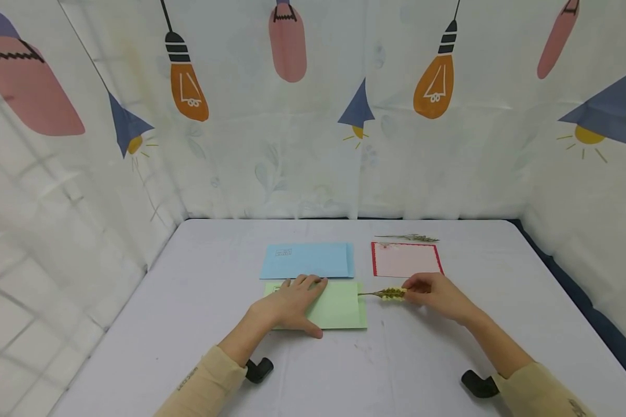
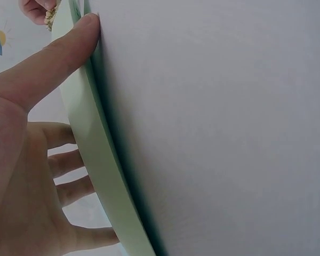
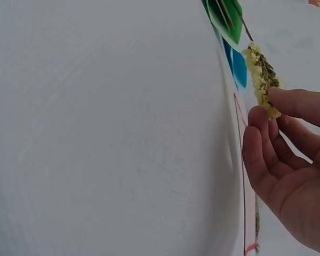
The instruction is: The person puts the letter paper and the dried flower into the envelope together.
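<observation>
A light green envelope (image 1: 336, 307) lies in the middle of the table, its right end gaping in the right wrist view. My left hand (image 1: 294, 304) rests on it with fingers spread, the thumb by its near edge. My right hand (image 1: 438, 295) pinches the yellow flower head of a dried flower sprig (image 1: 391, 293) between thumb and fingers. The sprig's thin stem points left and reaches the envelope's right end. In the right wrist view the flower head (image 3: 262, 80) hangs between the fingertips and the green opening (image 3: 226, 21); how deep the stem goes is hard to tell.
Just behind the green envelope lies a blue envelope (image 1: 310, 260). A pink card with a red border (image 1: 404, 260) is to its right, and another dried sprig (image 1: 412, 237) lies beyond that card. White cloth covers the table (image 1: 208, 278). Patterned curtains (image 1: 313, 162) enclose it.
</observation>
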{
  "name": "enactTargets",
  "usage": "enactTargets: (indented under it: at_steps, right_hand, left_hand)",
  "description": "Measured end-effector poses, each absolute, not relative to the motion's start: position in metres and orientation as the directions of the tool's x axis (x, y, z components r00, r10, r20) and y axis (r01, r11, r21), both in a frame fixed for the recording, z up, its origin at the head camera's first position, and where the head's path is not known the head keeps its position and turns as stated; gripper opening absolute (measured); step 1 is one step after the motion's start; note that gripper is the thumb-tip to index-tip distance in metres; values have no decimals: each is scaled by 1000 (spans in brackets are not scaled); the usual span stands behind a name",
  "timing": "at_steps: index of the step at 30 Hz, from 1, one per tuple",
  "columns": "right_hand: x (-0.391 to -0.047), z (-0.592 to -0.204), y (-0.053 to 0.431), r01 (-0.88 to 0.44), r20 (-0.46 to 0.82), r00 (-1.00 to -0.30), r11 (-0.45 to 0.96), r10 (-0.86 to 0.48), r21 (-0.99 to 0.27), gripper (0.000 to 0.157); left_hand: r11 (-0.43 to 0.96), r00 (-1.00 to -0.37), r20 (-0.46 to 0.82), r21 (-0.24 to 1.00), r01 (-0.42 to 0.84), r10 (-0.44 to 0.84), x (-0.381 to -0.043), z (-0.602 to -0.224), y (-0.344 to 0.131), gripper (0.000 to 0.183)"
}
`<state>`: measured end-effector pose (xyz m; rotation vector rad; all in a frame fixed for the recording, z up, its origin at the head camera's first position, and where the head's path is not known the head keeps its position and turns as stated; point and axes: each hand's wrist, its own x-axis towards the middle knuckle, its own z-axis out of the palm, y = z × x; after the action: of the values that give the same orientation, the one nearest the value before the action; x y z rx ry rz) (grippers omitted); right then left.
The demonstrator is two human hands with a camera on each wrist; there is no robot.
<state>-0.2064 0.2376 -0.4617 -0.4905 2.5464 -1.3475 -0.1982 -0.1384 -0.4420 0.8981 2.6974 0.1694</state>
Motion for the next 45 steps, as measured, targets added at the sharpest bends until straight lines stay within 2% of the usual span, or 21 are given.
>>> enactTargets:
  at_steps: [5, 12, 18, 33, 45]
  right_hand:
    - [-207, -463, 231, -134, -78, -922, 500, -380, -856, 19]
    - [-209, -463, 220, -138, -71, -907, 451, -416, -882, 24]
    - [-208, -464, 211, -119, -78, -899, 412, -431, -903, 23]
    - [-203, -468, 198, -16, -138, -919, 384, -370, -923, 23]
    - [-200, -463, 187, -9, -145, -900, 350, -412, -937, 25]
  left_hand:
    - [800, -764, -236, 194, 568, 600, -198, -442, -138, 113]
    - [804, -769, -236, 205, 558, 594, -197, -439, -137, 111]
    - [801, -767, -232, 212, 560, 598, -196, -439, -137, 111]
    - [808, -773, -239, 199, 554, 588, -198, -441, -137, 112]
    - [796, -767, -217, 219, 564, 604, -198, -442, -139, 113]
